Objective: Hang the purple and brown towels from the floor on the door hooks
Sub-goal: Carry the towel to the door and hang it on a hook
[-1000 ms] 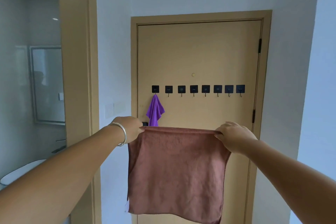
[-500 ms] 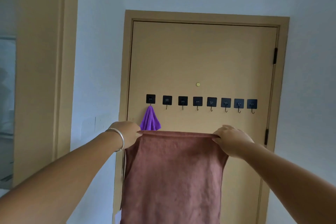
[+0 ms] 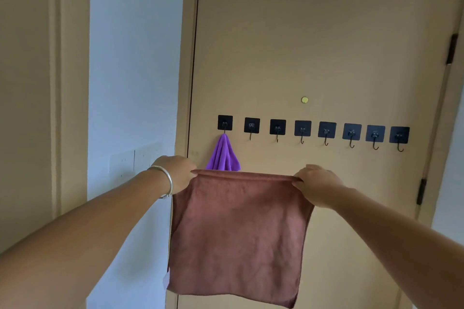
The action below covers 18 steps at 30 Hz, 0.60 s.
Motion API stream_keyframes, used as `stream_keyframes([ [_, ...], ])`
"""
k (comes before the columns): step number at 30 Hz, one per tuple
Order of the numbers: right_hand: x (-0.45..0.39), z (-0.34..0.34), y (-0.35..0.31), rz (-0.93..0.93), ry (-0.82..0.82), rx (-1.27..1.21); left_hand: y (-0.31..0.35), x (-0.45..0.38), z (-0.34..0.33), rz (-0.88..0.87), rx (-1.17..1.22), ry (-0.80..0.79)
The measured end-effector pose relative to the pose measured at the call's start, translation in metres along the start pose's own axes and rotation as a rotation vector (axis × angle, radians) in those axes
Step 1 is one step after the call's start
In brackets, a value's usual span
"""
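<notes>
fingers [image 3: 193, 173] still pinch brown towel [image 3: 238, 236] — door [image 3: 326, 57] nearer now

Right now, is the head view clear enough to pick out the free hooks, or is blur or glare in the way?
Head view: soft, even light, no glare; hooks sharp; door frame leans from wide-angle distortion; brown towel hides the purple towel's lower part.

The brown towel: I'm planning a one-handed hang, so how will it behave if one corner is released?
The brown towel looks floppy: it hangs limp below both hands. It is probably light, since the left hand and right hand only pinch its top edge. A released corner would likely drop.
</notes>
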State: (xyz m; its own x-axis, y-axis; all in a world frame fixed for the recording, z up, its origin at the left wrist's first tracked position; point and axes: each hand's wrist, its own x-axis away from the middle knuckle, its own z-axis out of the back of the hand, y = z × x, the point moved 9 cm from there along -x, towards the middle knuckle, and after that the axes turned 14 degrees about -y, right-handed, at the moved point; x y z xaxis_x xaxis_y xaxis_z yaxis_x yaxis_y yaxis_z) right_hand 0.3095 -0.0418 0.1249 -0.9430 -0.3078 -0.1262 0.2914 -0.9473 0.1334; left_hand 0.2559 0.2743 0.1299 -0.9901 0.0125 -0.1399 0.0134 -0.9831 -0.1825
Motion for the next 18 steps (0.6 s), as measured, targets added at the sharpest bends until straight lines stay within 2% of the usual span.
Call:
stream_keyframes([
  [7, -0.094, -0.005, 0.016, 0.035, 0.036, -0.039, -0.003, -0.079, -0.009, 0.013, -0.017, 0.001],
  [14, -0.176, -0.014, 0.049, 0.04, 0.045, -0.104, 0.001, -0.164, -0.015, 0.005, 0.111, 0.046],
  [18, -0.209, -0.012, 0.067, 0.054, 0.098, -0.268, 0.007, -0.197, -0.015, -0.071, 0.385, 0.159],
])
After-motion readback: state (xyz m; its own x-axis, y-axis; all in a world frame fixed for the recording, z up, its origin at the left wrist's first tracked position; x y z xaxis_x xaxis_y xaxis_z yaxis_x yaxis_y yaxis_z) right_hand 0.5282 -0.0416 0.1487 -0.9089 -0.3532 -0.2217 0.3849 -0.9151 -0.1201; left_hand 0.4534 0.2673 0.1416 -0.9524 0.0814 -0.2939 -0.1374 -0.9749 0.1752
